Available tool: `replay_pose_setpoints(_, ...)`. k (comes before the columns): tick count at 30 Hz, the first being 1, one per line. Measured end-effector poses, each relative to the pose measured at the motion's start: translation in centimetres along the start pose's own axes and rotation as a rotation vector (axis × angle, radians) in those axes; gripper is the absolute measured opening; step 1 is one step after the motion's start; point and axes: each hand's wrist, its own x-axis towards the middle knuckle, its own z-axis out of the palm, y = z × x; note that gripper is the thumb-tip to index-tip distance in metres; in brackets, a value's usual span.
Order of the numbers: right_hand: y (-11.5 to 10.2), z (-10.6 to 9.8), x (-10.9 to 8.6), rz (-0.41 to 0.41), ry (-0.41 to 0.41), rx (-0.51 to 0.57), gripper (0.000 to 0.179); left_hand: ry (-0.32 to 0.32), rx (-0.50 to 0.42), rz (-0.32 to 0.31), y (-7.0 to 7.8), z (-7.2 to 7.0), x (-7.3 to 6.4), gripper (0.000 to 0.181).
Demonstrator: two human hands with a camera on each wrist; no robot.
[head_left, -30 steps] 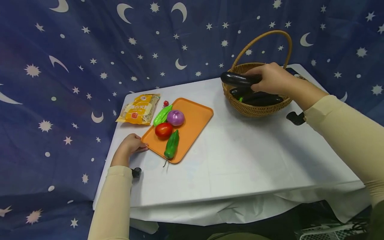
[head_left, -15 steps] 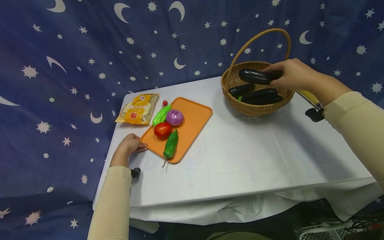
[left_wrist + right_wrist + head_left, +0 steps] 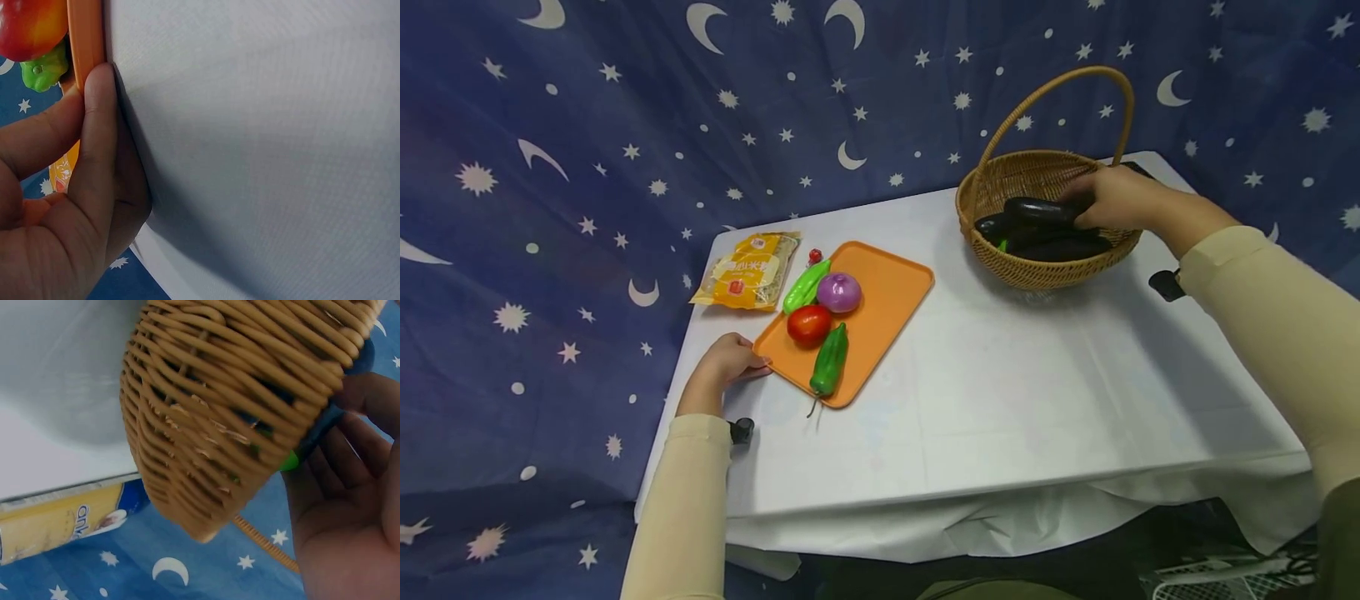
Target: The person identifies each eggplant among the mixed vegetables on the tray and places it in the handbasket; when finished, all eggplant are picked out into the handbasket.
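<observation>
My left hand (image 3: pixel 727 360) pinches the near left corner of an orange tray (image 3: pixel 887 304); in the left wrist view the thumb and fingertips meet on its edge. On the tray lie a red tomato (image 3: pixel 809 326), a purple onion (image 3: pixel 839 292), a dark green pepper (image 3: pixel 830 360) and a light green pepper (image 3: pixel 806 287). At the back right, my right hand (image 3: pixel 1116 198) reaches into a wicker basket (image 3: pixel 1033 273) and grips one end of a glossy dark eggplant (image 3: pixel 1036 209). More eggplants lie beneath it. In the right wrist view the basket wall (image 3: pixel 200 406) partly hides the eggplant, its green cap (image 3: pixel 289 461) showing.
A yellow bag of dry food (image 3: pixel 748 272) lies left of the tray, with a small red item (image 3: pixel 815 257) beside it. The basket's tall handle (image 3: pixel 1060 79) arches above. A yellow package (image 3: pixel 69 519) shows beyond the basket in the right wrist view. White cloth (image 3: pixel 985 400) covers the table.
My right hand first moved right over the basket with the eggplant, then lowered it onto the other eggplants inside. The left hand and tray have stayed put.
</observation>
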Motion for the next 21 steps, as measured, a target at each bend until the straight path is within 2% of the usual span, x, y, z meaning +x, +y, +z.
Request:
replay_pose_setpoints(6, 0.1, 0.7, 0.3, 0.023, -0.071, -0.008, 0.05, 0.003, 0.009, 0.0, 0.2, 0.4, -0.1, 0.044)
replay_pose_setpoints(11, -0.3, 0.8, 0.0, 0.03, -0.054, -0.016, 0.051, -0.002, 0.056, -0.004, 0.2, 0.4, 0.6, 0.044)
replay_pose_setpoints(14, -1.1, 0.8, -0.1, 0.048, -0.011, -0.025, 0.057, -0.003, 0.189, 0.02, 0.7, 0.5, 0.5, 0.038)
replay_pose_setpoints(17, -2.4, 1.1, -0.1, 0.043, 0.019, -0.01, 0.067, 0.016, 0.405, 0.046, 1.7, 0.8, -0.4, 0.036)
replay_pose_setpoints(19, -3.4, 1.4, 0.0, 0.032, 0.027, 0.003, 0.074, 0.035, 0.522, 0.061, 2.8, 1.2, -1.3, 0.045)
replay_pose_setpoints(21, -4.3, 1.9, 0.1, 0.005, 0.027, 0.027, 0.079, 0.076, 0.595, 0.078, 4.1, 1.8, -2.2, 0.057)
